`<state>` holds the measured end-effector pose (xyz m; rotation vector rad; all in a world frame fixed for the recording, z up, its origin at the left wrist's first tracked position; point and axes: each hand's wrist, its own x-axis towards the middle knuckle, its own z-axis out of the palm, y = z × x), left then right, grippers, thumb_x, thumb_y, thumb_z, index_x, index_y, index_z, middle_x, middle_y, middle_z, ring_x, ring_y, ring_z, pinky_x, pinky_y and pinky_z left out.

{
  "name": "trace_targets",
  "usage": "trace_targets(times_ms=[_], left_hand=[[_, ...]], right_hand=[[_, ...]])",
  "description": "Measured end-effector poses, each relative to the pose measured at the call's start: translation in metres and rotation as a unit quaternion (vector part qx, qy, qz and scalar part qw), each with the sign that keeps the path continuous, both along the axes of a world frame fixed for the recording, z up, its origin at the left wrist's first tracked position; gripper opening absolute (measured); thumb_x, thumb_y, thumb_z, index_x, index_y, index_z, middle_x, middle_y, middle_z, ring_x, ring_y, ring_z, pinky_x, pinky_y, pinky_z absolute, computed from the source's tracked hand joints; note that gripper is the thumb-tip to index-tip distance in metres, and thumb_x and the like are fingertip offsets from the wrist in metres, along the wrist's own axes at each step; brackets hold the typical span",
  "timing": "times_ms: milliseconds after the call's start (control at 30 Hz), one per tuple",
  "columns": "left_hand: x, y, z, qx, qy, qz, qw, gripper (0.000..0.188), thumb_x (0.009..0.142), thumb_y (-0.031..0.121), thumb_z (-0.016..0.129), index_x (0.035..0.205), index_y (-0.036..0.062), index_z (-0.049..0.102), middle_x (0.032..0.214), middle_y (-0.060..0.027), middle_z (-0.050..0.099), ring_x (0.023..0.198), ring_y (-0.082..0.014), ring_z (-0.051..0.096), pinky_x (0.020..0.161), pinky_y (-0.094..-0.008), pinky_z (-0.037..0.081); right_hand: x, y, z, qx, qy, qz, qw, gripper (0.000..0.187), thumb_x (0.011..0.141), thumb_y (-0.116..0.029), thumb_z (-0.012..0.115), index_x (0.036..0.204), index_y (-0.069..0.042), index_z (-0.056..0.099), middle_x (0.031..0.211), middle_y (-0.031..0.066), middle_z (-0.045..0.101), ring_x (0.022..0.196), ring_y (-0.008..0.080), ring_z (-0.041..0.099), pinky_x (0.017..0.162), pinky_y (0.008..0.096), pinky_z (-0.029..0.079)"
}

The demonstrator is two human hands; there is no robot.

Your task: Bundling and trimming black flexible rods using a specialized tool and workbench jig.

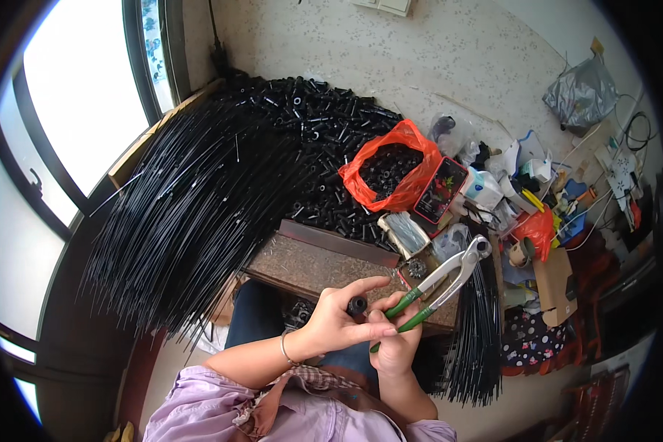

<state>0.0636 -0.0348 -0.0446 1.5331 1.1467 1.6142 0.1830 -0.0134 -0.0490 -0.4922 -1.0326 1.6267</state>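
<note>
My left hand (331, 320) is raised above my lap, curled round a short black tube-shaped part (356, 305) whose round end faces up. Its index finger and thumb stretch out to the right, and the thumb tip lies against my right hand (398, 346). In that right hand are long-handled pliers (464, 274) with green grips and silver arms, the jaw end pointing up and to the right. The pliers' handles stand apart. Behind both hands is the speckled brown bench (309, 259), with a metal strip (339, 241) along it.
Long thin black rods (184, 214) spread over the left side. Loose black tube parts (324, 110) are heaped behind, beside a red plastic bag (357, 180) of small black parts. A phone (440, 189), a small box (405, 234) and clutter stand right. More black rods (475, 339) hang at the bench's right end.
</note>
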Motion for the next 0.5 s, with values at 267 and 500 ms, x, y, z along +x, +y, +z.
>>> trace_targets(times_ms=[267, 500], left_hand=[[-0.002, -0.013, -0.002, 0.019, 0.011, 0.026, 0.999, 0.067, 0.064, 0.033, 0.079, 0.116, -0.0016, 0.054, 0.055, -0.0015, 0.05, 0.052, -0.0051, 0.046, 0.049, -0.0209, 0.038], [0.0, -0.015, 0.002, 0.009, 0.031, 0.055, 0.998, 0.073, 0.065, 0.035, 0.078, 0.121, -0.0015, 0.048, 0.056, -0.0007, 0.047, 0.053, -0.0061, 0.046, 0.05, -0.0213, 0.038]], right_hand=[[-0.003, -0.011, 0.005, 0.03, -0.029, -0.002, 0.999, 0.024, 0.075, 0.003, 0.06, 0.092, -0.004, 0.045, 0.078, 0.0051, 0.051, 0.066, 0.0083, 0.049, 0.059, 0.0182, 0.039], [-0.007, -0.014, 0.007, 0.154, -0.101, -0.06, 0.981, 0.026, 0.076, 0.007, 0.06, 0.094, -0.003, 0.044, 0.082, 0.0061, 0.052, 0.068, 0.01, 0.05, 0.062, 0.0211, 0.042]])
